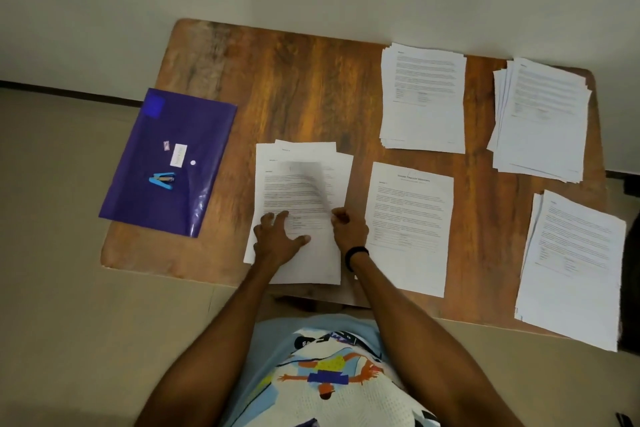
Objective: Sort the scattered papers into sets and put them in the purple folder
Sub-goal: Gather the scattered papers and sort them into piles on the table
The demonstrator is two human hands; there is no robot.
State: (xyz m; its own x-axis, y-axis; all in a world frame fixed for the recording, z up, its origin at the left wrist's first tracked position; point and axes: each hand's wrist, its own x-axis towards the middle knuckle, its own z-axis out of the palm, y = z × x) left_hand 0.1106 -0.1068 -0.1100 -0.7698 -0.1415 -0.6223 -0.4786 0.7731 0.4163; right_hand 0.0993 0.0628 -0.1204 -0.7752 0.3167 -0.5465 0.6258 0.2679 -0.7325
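Left hand (pixel 277 237) flat, fingers spread, pinning the paper pile (pixel 277 191) while the right hand (pixel 348 225) pinches its top sheet (pixel 310 177) up at the edge, purple folder (pixel 187 114) lying well off to the left.

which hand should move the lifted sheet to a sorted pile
Right, likely: the right hand pinches the lifted sheet and sits beside the nearest sorted pile, while the left hand presses flat on the unsorted stack.

Purple folder (pixel 168 163), glossy; blue stapler (pixel 161 181) on it. White papers (pixel 423 99), black print. Table (pixel 298 87) brown wood-grain. Black wristband (pixel 356 255).
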